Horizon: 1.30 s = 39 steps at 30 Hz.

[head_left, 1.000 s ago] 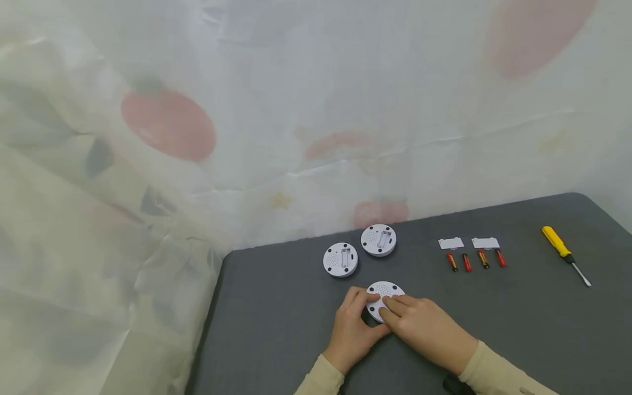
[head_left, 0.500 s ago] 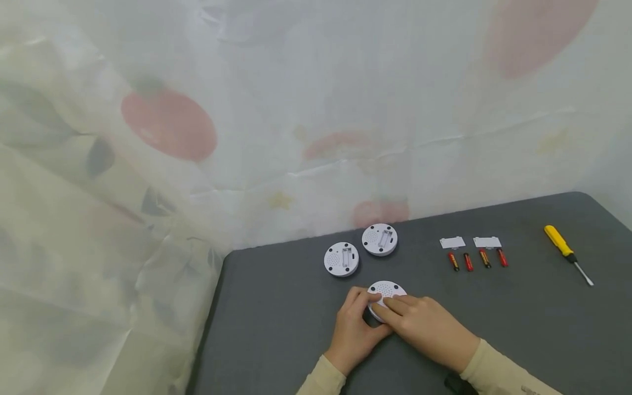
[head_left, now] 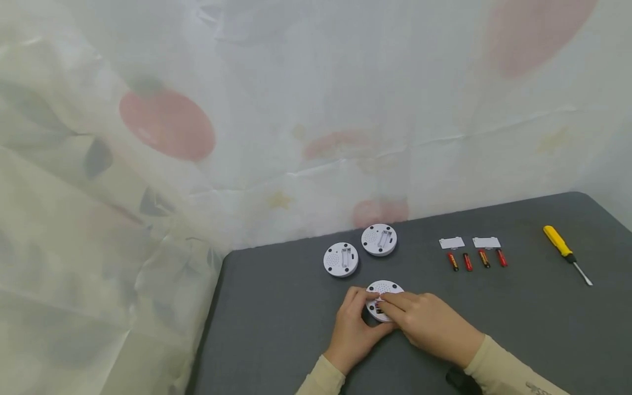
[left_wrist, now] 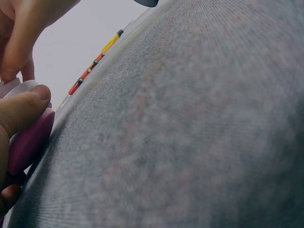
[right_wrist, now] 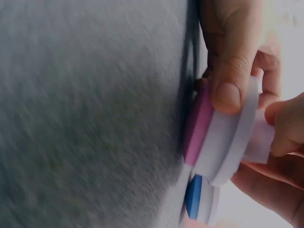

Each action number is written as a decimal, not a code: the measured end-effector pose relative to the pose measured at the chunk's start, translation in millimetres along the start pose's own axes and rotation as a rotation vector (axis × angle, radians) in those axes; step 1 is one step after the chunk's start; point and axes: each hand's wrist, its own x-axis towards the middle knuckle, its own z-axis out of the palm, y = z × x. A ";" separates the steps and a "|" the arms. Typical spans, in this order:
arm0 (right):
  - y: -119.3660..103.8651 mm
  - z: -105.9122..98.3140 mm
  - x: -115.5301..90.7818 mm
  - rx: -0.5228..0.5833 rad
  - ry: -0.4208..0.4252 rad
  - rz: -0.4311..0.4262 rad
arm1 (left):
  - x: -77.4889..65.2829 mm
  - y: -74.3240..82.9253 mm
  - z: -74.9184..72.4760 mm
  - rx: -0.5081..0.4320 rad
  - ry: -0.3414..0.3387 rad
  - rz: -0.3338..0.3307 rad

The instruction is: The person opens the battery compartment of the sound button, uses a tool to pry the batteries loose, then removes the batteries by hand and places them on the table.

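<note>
My left hand (head_left: 351,329) grips a round white device (head_left: 383,286) by its side, thumb and fingers around the rim; its perforated, black-footed face is up. In the right wrist view the device's underside has a pink layer (right_wrist: 198,128), with the left thumb (right_wrist: 230,92) on the white side. My right hand (head_left: 428,325) reaches over the device and pinches a small white battery cover (right_wrist: 260,142), lifted at an angle from the face. Dark and red battery ends (head_left: 379,309) show in the compartment beneath the right fingers; the rest is hidden.
Two similar white devices, one at the left (head_left: 340,259) and one farther back (head_left: 379,240), lie with empty battery slots up. At right are two white covers (head_left: 451,243), several red-and-black batteries (head_left: 468,262) and a yellow screwdriver (head_left: 557,241). A patterned sheet (head_left: 316,109) hangs behind the grey table (head_left: 266,329).
My right fingers have drawn back slightly and lifted the battery cover, so the batteries in the compartment now show. The left hand keeps its grip on the device.
</note>
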 end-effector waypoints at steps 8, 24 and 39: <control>6.9 -13.3 -2.0 0.022 -0.094 0.057 | -0.1 1.8 -2.1 -0.045 -0.032 -0.053; 22.0 -14.4 2.5 0.066 0.110 0.132 | 0.2 1.7 -1.7 -0.047 -0.052 -0.088; 55.8 -11.6 -22.4 0.107 -0.014 0.708 | -0.4 2.8 -1.1 -0.032 -0.045 -0.084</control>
